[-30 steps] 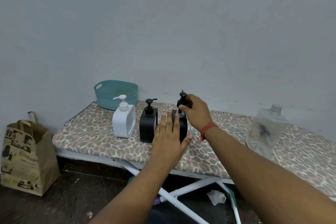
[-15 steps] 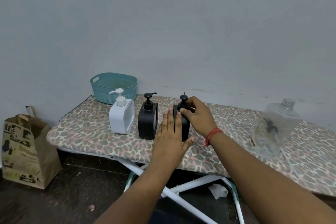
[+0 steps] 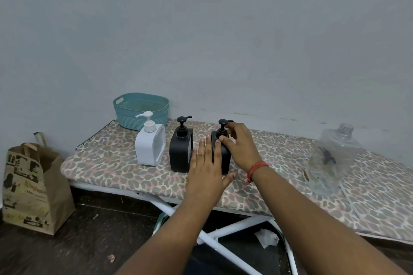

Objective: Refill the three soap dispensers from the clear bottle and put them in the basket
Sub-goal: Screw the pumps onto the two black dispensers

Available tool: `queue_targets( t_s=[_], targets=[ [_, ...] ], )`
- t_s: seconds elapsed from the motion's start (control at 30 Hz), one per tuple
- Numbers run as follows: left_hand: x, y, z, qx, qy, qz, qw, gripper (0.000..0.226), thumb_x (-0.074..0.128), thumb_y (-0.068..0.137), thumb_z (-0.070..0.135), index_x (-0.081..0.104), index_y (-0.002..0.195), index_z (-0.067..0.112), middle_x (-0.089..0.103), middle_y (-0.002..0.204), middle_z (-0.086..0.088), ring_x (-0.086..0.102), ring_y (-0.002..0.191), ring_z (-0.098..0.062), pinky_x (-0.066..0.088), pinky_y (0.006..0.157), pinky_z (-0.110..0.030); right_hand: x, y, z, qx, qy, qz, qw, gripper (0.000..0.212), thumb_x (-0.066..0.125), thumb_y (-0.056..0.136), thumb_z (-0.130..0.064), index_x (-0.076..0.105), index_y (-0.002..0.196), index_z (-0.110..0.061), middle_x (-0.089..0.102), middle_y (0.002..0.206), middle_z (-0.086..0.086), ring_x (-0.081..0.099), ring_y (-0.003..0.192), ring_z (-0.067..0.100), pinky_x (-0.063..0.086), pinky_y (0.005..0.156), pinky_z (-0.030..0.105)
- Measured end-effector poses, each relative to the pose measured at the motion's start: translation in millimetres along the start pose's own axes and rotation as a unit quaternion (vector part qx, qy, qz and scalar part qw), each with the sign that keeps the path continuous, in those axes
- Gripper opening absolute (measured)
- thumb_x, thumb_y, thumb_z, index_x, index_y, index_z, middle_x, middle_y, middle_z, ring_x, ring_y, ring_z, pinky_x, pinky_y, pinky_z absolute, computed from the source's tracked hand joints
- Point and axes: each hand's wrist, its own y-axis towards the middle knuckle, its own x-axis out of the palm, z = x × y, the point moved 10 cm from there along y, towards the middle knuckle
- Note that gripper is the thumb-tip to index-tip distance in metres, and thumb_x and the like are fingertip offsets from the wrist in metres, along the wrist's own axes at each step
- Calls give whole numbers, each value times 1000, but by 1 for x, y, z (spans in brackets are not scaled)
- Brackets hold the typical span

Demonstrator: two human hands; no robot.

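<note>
Black dispenser [image 3: 223, 154] stands upright, pump spout pointing right.

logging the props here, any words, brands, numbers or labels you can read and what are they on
"bigbasket", partly cut off and faint, on the brown paper bag on the floor; its other print is too small to read.
Clear bottle: a reddish label scrap at its base, unreadable.
White dispenser, both black dispensers and the teal basket: no text visible.

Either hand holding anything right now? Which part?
Right hand pinches the pump collar of the right black dispenser; left hand lies flat against its body, steadying it.
</note>
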Motion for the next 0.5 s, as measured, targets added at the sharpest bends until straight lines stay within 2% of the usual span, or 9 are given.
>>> queue_targets(
  t_s=[0.07,0.13,0.23,0.3,0.4,0.5],
  targets=[
    [-1,0,0,-2,1,2,1000,96,26,92,73,-18,155,16,-10,167,-17,-12,154,-31,2,125,-48,5,0,2,21,35,-28,999,34,62,96,-18,56,129,-15,51,128,0,49,123,18,39,109,35],
    [-2,0,0,-4,6,-4,1000,97,23,91,75,-19,155,15,-14,166,-16,-14,154,-31,1,125,-48,6,0,5,50,84,-42,994,33,63,96,-16,57,128,-17,51,133,0,48,126,15,36,112,32],
    [-2,0,0,-2,4,-12,1000,97,20,91,74,-18,157,14,-16,166,-16,-15,154,-30,1,125,-48,4,-2,14,88,122,-28,988,23,70,91,-21,59,112,-21,55,129,-5,50,121,11,39,102,27],
    [-2,0,-1,-2,-3,0,1000,97,21,90,75,-15,157,15,-10,167,-17,-10,154,-31,5,125,-48,3,-4,22,106,151,-7,983,23,73,88,-24,58,104,-17,58,125,-7,52,118,11,42,96,29],
    [-2,1,-1,2,-7,21,1000,96,21,90,75,-14,156,15,-4,167,-18,-4,155,-32,10,125,-47,1,0,14,85,185,-24,979,28,69,92,-17,58,117,-21,58,128,-9,51,123,8,42,101,29],
    [1,1,-2,3,-7,19,1000,95,18,89,74,-17,155,16,-4,167,-18,-3,155,-32,12,125,-48,2,10,-2,60,222,-86,969,33,59,96,-1,58,127,-14,67,122,-2,59,118,7,48,102,27]
  ],
)
